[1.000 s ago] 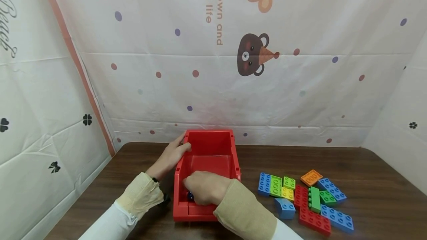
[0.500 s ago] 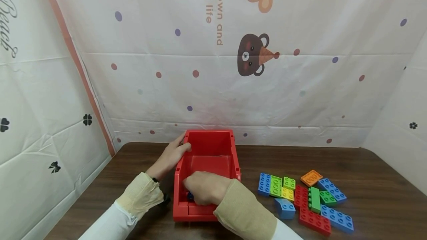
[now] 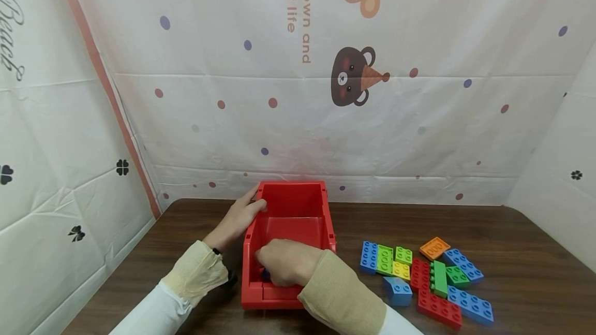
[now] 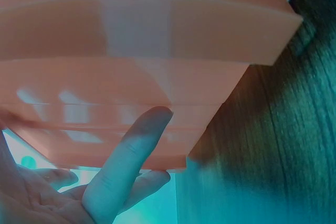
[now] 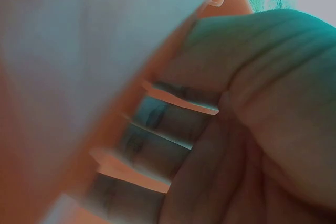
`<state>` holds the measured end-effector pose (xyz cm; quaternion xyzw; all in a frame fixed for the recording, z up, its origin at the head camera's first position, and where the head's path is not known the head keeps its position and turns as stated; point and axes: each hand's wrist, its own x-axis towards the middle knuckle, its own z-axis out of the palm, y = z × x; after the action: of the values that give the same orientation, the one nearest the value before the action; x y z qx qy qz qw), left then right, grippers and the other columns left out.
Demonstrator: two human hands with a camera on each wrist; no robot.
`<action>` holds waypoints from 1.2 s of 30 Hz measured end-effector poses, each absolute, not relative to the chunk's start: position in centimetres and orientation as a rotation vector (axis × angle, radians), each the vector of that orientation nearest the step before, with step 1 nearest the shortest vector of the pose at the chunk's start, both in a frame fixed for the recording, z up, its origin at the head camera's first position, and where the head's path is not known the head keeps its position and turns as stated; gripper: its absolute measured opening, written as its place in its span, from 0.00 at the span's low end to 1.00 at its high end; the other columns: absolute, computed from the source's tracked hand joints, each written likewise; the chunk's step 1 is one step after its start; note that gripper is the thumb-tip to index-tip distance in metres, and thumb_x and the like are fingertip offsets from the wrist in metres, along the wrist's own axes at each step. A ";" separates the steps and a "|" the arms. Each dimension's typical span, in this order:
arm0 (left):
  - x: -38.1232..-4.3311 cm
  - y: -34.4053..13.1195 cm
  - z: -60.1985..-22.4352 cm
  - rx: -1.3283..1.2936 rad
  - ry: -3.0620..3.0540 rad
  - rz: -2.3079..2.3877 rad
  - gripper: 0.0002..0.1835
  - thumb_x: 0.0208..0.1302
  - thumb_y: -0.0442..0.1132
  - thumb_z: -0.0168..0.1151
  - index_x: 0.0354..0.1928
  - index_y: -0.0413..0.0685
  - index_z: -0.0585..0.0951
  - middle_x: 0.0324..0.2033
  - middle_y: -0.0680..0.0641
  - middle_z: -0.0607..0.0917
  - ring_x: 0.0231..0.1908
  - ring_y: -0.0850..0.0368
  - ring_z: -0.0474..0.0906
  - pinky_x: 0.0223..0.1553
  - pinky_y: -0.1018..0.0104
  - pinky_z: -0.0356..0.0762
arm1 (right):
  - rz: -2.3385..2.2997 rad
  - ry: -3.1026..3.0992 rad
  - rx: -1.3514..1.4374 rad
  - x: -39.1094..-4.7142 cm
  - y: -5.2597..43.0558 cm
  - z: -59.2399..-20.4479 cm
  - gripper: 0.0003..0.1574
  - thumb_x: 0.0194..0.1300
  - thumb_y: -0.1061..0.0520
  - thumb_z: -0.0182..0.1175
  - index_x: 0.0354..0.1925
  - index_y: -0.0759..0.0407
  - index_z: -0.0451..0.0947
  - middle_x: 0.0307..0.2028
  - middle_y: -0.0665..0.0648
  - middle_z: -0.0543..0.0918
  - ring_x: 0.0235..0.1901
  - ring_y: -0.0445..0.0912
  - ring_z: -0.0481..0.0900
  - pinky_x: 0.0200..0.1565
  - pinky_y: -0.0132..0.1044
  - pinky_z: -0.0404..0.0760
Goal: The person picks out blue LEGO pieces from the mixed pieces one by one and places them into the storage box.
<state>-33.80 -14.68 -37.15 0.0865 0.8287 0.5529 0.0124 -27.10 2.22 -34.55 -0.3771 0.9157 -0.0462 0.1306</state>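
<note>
A red plastic bin (image 3: 279,299) stands on the brown wooden table, its open top facing up. My left hand (image 3: 241,221) grips its left side near the back, thumb over the rim. In the left wrist view, the same hand (image 4: 110,187) lies along the bin wall (image 4: 136,30). My right hand (image 3: 291,262) is down inside the front part of the bin, fingers curled. A small dark blue thing (image 3: 266,274) shows at its fingertips, mostly hidden; I cannot tell its kind. The right wrist view shows the bent fingers (image 5: 163,140) close to the bin's inner wall.
Several toy building bricks lie in a cluster on the table's right: blue (image 3: 369,257), light green (image 3: 385,259), yellow (image 3: 401,271), red (image 3: 440,308) and orange (image 3: 434,248). A patterned white cloth (image 3: 288,128) hangs behind the table and at both sides.
Both hands and the bin stay where they were. The dark blue thing under the right fingers looks slightly different, as if shifted a little.
</note>
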 end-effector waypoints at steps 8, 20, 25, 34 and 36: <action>-33.8 -14.7 -37.1 0.267 2.581 1.731 0.41 0.73 0.42 0.51 0.86 0.53 0.54 0.49 0.35 0.85 0.36 0.42 0.88 0.43 0.52 0.90 | -0.115 2.670 -1.094 -27.0 2.2 -34.5 0.15 0.57 0.63 0.78 0.41 0.51 0.85 0.23 0.46 0.78 0.24 0.40 0.75 0.31 0.28 0.78; -33.8 -14.7 -37.4 0.266 2.594 1.735 0.41 0.72 0.42 0.52 0.86 0.52 0.55 0.50 0.34 0.85 0.38 0.39 0.88 0.42 0.53 0.90 | -0.128 2.661 -1.088 -27.2 2.2 -34.6 0.16 0.56 0.62 0.78 0.42 0.50 0.86 0.23 0.45 0.78 0.24 0.40 0.76 0.32 0.29 0.79; -33.8 -14.7 -37.4 0.264 2.592 1.738 0.40 0.72 0.42 0.52 0.86 0.52 0.55 0.51 0.34 0.84 0.37 0.41 0.88 0.42 0.53 0.90 | -0.130 2.658 -1.088 -27.2 2.2 -34.6 0.18 0.55 0.62 0.79 0.43 0.50 0.86 0.23 0.45 0.78 0.24 0.39 0.77 0.32 0.28 0.79; -33.8 -14.7 -37.3 0.277 2.579 1.731 0.41 0.73 0.43 0.52 0.86 0.51 0.54 0.49 0.37 0.85 0.35 0.43 0.88 0.43 0.52 0.90 | -0.123 2.663 -1.080 -27.2 2.3 -34.4 0.20 0.53 0.61 0.80 0.44 0.50 0.87 0.24 0.45 0.79 0.25 0.39 0.77 0.32 0.29 0.81; -33.8 -14.7 -37.3 0.283 2.577 1.732 0.41 0.74 0.43 0.52 0.86 0.51 0.54 0.49 0.38 0.85 0.35 0.43 0.88 0.43 0.52 0.90 | -0.124 2.662 -1.080 -27.2 2.3 -34.4 0.20 0.53 0.61 0.80 0.45 0.50 0.87 0.24 0.45 0.79 0.25 0.39 0.77 0.33 0.29 0.81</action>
<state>-33.79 -14.67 -37.26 0.0907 0.8264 0.5556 0.0118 -27.21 2.26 -34.36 -0.3721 0.9177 -0.0427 0.1326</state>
